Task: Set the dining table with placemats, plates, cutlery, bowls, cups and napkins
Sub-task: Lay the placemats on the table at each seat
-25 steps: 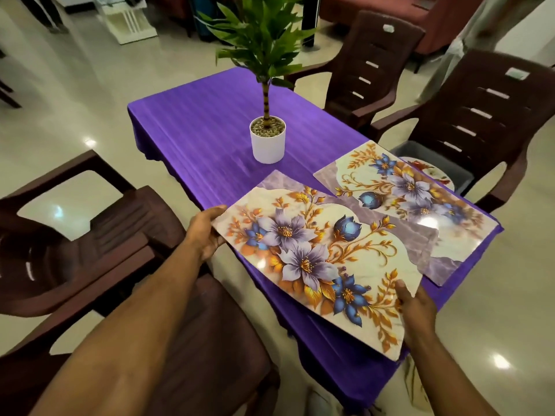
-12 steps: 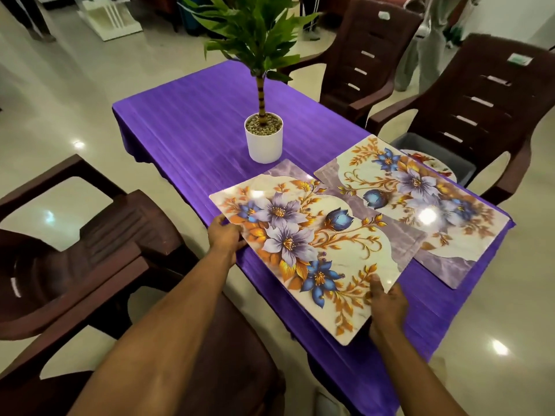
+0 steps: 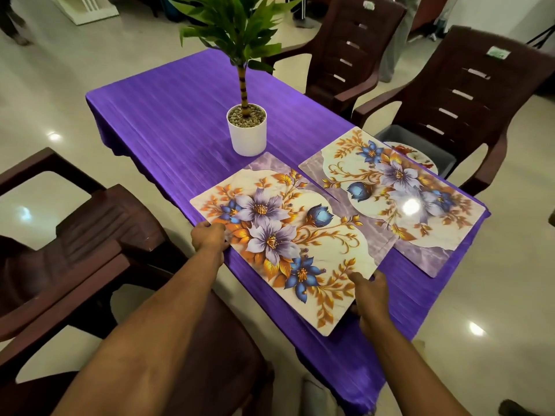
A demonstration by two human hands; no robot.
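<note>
Two floral placemats lie on the purple tablecloth (image 3: 168,109). The near placemat (image 3: 285,238) sits at the table's near left edge, its far corner just over the edge of the far placemat (image 3: 393,199). My left hand (image 3: 208,237) grips the near placemat's left edge. My right hand (image 3: 371,295) pinches its near right edge, thumb on top. A floral plate (image 3: 417,157) shows partly on the right chair's seat, behind the far placemat.
A potted plant in a white pot (image 3: 247,130) stands mid-table. Brown plastic chairs stand around: one at the left (image 3: 75,235), two at the back right (image 3: 468,94). A person stands behind the chairs. The floor is glossy tile.
The near placemat has come down and forward onto the tablecloth, now lying next to the far placemat. Both hands moved with it and still hold its edges.
</note>
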